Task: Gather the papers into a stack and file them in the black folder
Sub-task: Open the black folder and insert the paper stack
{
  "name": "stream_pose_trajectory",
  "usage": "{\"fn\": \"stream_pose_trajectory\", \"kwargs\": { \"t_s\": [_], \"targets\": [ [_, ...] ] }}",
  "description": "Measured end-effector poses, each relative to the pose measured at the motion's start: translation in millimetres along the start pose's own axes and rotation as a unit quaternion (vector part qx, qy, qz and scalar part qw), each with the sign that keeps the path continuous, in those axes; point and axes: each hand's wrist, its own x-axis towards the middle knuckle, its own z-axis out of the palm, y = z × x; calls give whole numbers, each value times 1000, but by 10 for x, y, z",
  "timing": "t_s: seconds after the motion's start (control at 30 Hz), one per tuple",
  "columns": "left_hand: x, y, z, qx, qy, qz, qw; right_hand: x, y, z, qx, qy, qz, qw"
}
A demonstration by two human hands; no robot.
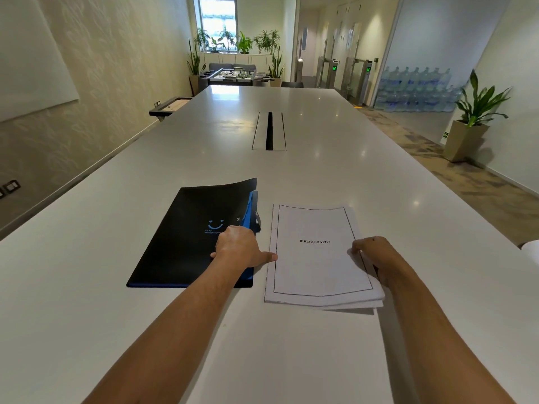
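A stack of white papers [316, 263] lies on the white table [291, 345], its top sheet printed "BIBLIOGRAPHY". Left of it lies the black folder [186, 237], closed, with a blue smile mark and a blue inner edge showing at its right side. My left hand [239, 249] rests on the folder's right edge, thumb stretched to touch the left edge of the papers. My right hand [373, 255] presses on the stack's right edge, fingers curled over the sheets. The lower sheets fan out slightly at the bottom right corner.
A cable slot [269, 131] runs along the table's middle, beyond the folder. A white object [532, 249] peeks in at the table's right edge. A potted plant [469, 126] stands on the floor to the right. A wall runs along the left.
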Motion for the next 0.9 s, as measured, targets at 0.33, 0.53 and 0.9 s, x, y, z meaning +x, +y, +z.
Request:
{"fn": "stream_pose_trajectory", "kwargs": {
  "t_s": [0.33, 0.53, 0.9],
  "targets": [
    [-44, 4, 0, -13, 18, -1, 1000, 4, 16, 23, -69, -9, 19, 997],
    [-58, -54, -50, -9, 10, 20, 1000, -69, -24, 90, -126, -10, -18, 992],
    [-93, -254, -309, -87, 2, 12, 996, -272, -380, 27, 116, 12, -68, 991]
  ]
}}
